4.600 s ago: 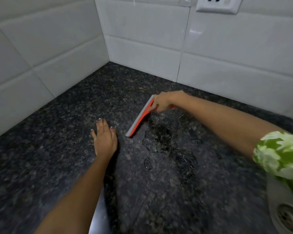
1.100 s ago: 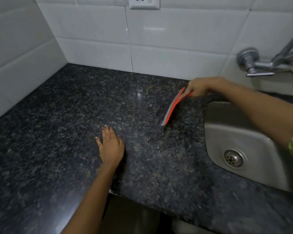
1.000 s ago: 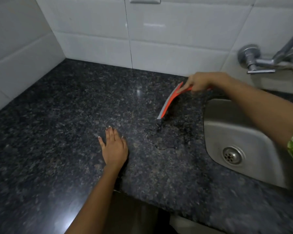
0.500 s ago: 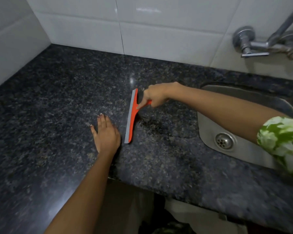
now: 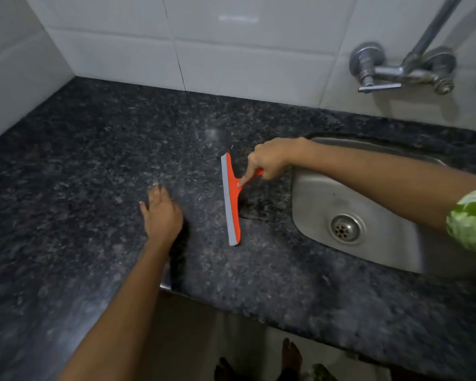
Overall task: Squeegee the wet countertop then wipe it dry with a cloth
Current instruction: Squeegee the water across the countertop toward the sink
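The right hand (image 5: pixel 270 160) reaches in from the right edge of the frame, forearm stretched across the near corner of the sink (image 5: pixel 368 215), fingers curled around the short orange handle of the squeegee (image 5: pixel 231 199) with the index finger extended down onto the neck where handle meets blade. The squeegee sits at the centre of the frame, its long blade running nearly top to bottom, edge down on the countertop (image 5: pixel 94 166); the blade is orange plastic with a pale grey rubber strip along its left side. Just right of the blade lies a darker, glossy wet patch (image 5: pixel 261 202) with an irregular outline, between the squeegee and the sink. The left hand (image 5: pixel 161 215) comes up from the lower left, palm down over the stone, fingers loosely spread and slightly blurred, holding nothing; whether it touches the surface I cannot tell. The countertop is dark speckled polished granite with a soft sheen. The sink is brushed stainless steel with rounded corners and a round perforated drain (image 5: pixel 344 229). Glossy white rectangular tiles (image 5: pixel 245 50) line the wall, and a chrome tap (image 5: pixel 401 67) projects from it at upper right. A green-and-white patterned sleeve (image 5: pixel 473 218) shows at the right edge.
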